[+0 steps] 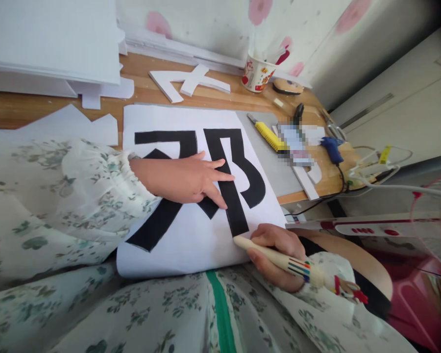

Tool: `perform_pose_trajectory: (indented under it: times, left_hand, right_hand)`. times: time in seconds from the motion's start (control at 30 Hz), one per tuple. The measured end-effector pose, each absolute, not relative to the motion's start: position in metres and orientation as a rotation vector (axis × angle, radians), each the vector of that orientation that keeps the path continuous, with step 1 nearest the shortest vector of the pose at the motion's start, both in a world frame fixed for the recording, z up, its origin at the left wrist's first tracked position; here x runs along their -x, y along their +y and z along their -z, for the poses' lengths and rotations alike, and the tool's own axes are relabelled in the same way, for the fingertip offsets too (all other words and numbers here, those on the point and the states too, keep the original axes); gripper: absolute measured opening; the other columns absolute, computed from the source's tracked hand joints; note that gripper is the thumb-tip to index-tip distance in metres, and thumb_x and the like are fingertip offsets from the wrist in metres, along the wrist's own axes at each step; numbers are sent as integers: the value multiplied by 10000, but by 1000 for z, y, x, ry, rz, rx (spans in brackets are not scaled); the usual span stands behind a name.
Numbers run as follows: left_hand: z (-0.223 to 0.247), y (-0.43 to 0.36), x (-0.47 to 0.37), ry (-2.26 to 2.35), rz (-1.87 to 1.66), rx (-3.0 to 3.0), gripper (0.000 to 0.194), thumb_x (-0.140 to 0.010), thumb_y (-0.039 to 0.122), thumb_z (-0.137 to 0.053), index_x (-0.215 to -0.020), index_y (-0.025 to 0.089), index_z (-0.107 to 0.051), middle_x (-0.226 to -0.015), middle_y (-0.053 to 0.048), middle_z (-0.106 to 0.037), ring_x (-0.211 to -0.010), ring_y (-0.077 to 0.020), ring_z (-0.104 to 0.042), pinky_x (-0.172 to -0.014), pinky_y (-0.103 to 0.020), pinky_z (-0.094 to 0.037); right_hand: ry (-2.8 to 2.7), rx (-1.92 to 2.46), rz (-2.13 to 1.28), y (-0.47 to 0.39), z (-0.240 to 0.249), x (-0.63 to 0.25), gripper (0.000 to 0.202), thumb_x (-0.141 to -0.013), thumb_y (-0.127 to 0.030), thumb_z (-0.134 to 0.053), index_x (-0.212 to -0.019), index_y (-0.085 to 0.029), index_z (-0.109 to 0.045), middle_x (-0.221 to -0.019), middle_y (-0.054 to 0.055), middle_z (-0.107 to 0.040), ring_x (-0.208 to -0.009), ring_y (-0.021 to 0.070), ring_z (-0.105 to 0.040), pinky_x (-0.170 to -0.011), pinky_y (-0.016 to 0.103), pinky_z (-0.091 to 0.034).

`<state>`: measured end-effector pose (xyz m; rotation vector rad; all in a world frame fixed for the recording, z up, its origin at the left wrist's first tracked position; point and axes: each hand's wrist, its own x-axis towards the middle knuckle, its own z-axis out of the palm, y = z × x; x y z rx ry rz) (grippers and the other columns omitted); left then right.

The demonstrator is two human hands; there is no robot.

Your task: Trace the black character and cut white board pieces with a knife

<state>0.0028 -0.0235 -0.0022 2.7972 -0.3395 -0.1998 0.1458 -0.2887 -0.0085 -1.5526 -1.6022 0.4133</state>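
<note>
A white sheet of paper (198,240) lies over a grey cutting mat (279,179), its near edge bending down toward my lap. On it rests a black character shape (237,201) whose outer edges look lined. My left hand (189,179) presses flat on the black shape, fingers spread; part of the shape is hidden beneath it. Between the fingers of my right hand (277,255) is a cream multicolour pen (268,252) with a small figure on its end. Its tip touches the paper at the bottom of the long black stroke.
Beyond the sheet lie white cut-out letter pieces (191,83), a paper cup (257,73) of tools and a mouse (287,87). A yellow utility knife (268,135), a phone (296,142) and a blue glue gun (331,148) with its cable sit right. White boards (51,39) stand at left.
</note>
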Motion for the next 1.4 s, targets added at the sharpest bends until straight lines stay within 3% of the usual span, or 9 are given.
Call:
perform_pose_trajectory:
  times: [0.17, 0.3, 0.4, 0.53, 0.83, 1.13, 1.4]
  left_hand:
    - [-2, -31, 0, -283, 239, -2816, 748, -794, -21, -534, -1270, 544, -647, -1662, 60, -345, -1547, -383, -222, -1136, -707, -251]
    - [-5, -55, 6, -301, 49, -2881, 578, -801, -10, -546, -1163, 399, -735, -1613, -3, -437, -1523, -360, -291, -1179, -662, -235]
    - [-7, -67, 9, -344, 100, -2906, 499, -823, -10, -524, -1131, 319, -739, -1542, -69, -515, -1500, -384, -323, -1162, -717, -231]
    - [-9, -65, 8, -363, 261, -2805, 631, -813, -19, -493, -1277, 371, -669, -1588, -75, -456, -1514, -382, -307, -1125, -713, -330]
    - [-7, -63, 10, -343, 197, -2707, 656, -804, 109, -654, -1299, 538, -637, -1659, -10, -347, -1488, -542, -247, -1041, -869, -250]
    - [-16, -66, 10, -306, 360, -2742, 674, -821, 95, -644, -1316, 551, -615, -1678, -39, -302, -1500, -549, -210, -988, -889, -285]
    - [-17, -65, 9, -335, 342, -2747, 714, -798, 57, -653, -1329, 531, -609, -1684, -33, -291, -1516, -489, -230, -1074, -847, -234]
  right_hand:
    - [-1647, 1545, -403, -291, 12, -147, 108, -792, -162, -646, -777, -240, -573, -658, 2, -625, -508, 155, -591, -445, 293, -427]
    - [-1695, 1503, -368, -292, 21, -147, 101, -793, -157, -641, -781, -226, -568, -647, -9, -596, -483, 129, -539, -430, 278, -390]
    - [-1660, 1493, -307, -294, 25, -145, 112, -793, -154, -639, -805, -237, -564, -653, -8, -602, -491, 138, -551, -437, 279, -405]
    - [-1612, 1548, -286, -295, 19, -142, 157, -769, -169, -667, -809, -263, -549, -657, -8, -625, -501, 168, -587, -447, 303, -442]
    - [-1569, 1605, -327, -295, 14, -142, 128, -772, -188, -655, -766, -268, -555, -649, -7, -632, -489, 167, -596, -428, 303, -444]
    - [-1541, 1601, -328, -299, 13, -147, 128, -780, -151, -643, -797, -260, -578, -694, 12, -675, -512, 173, -635, -433, 300, -474]
    - [-1482, 1652, -202, -301, 11, -150, 110, -775, -163, -662, -774, -265, -621, -645, -5, -681, -504, 182, -657, -436, 295, -498]
